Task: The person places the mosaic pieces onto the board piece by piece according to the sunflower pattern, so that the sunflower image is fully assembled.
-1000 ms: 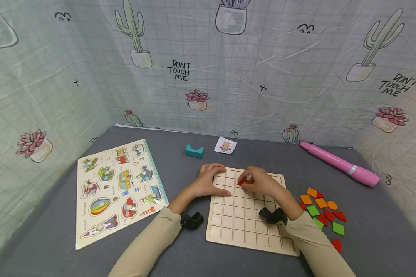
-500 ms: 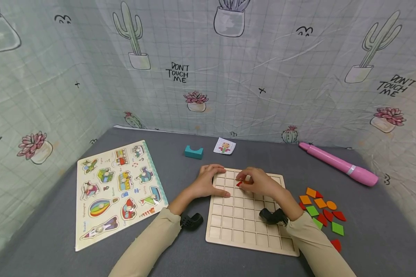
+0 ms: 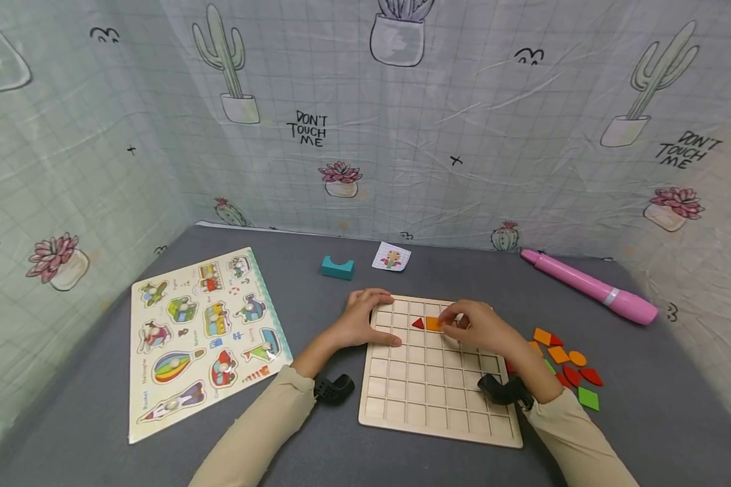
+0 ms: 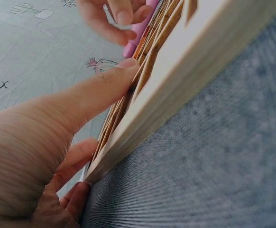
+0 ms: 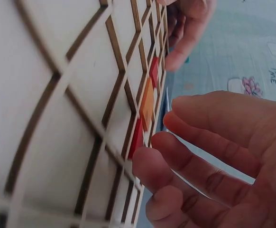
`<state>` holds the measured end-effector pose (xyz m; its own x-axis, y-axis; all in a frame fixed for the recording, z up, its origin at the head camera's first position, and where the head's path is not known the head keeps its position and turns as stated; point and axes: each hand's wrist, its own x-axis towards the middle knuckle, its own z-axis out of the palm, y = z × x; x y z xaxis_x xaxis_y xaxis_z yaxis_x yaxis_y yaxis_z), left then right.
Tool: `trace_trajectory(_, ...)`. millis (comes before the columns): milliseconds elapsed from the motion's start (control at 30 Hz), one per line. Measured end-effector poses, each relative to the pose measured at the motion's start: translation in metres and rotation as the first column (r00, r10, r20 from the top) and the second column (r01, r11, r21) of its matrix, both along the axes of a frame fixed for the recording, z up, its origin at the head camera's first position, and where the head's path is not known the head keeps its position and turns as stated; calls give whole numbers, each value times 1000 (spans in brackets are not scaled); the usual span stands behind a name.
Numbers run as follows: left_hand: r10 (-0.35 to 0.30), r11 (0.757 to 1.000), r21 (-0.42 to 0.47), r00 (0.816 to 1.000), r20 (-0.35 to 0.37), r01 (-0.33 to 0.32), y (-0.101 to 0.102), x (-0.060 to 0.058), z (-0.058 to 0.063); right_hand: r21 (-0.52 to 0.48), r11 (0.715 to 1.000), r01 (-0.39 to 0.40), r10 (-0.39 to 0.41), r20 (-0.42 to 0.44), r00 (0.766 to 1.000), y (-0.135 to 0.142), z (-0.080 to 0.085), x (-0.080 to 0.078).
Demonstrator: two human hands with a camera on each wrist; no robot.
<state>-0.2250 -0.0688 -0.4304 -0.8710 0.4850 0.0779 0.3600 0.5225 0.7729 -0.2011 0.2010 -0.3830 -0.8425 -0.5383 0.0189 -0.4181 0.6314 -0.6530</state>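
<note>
A wooden grid board (image 3: 402, 409) lies on the table. My left hand (image 3: 359, 321) holds its far left corner, thumb flat on top and fingers bent at the edge. A red triangle (image 3: 418, 324) and an orange square (image 3: 432, 324) lie side by side on the board's upper rows. In the right wrist view a second red piece (image 5: 136, 138) lies beyond the orange one; my hand covers it in the head view. My right hand (image 3: 478, 328) hovers just right of these pieces, fingers loosely bent with nothing between them.
Loose red, orange and green tiles (image 3: 588, 398) lie right of the board. A pink marker-shaped stick (image 3: 591, 284) is at the back right. Behind the board are a pattern card (image 3: 392, 257) and a teal block (image 3: 338, 268). A picture puzzle (image 3: 207, 338) lies at left.
My right hand has drawn back to the right from the pieces, uncovering the red triangle and orange square. My left hand has stayed on the board's corner.
</note>
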Motion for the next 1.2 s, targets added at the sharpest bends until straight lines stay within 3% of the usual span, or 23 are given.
trace_trajectory(333, 2, 1000, 7, 1000, 1, -2, -1, 0, 1, -30, 997, 69, -70, -14, 997, 32, 6, 17)
trace_trajectory(733, -10, 1000, 16, 1000, -6, 10, -2, 2, 1, 52, 989, 136, -137, 14, 990, 63, 12, 18)
trace_trajectory(1200, -2, 1000, 10, 1000, -16, 2, -1, 1, -1, 78, 979, 187, -190, 37, 981, 100, 16, 22)
